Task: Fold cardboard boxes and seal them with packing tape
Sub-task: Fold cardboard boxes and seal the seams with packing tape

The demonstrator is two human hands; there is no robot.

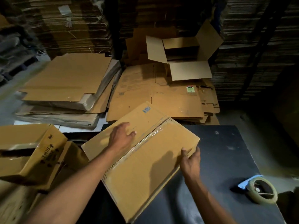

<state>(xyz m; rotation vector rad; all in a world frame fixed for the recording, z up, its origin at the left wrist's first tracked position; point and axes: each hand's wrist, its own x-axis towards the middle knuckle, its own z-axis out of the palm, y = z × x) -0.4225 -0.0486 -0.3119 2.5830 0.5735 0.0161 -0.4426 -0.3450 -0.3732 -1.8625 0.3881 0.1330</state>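
Note:
A folded brown cardboard box (145, 160) lies on the dark table (226, 151), its top seam covered by a strip of clear tape. My left hand (122, 137) rests on the far flap beside the seam, fingers loosely bent on the surface. At the box's right edge, my right hand (190, 160) grips the corner, with the thumb on top and the fingers round the side. A tape dispenser (260, 190) with a clear tape roll and a blue part sits on the table at the lower right, apart from both hands.
Another taped box (32, 159) printed "THIS" lies at the left. Bundles of flat cardboard (68, 81) and loose flattened sheets (155, 96) cover the floor beyond. An open box (182, 52) stands at the back. Tall cardboard stacks (68, 21) wall the room.

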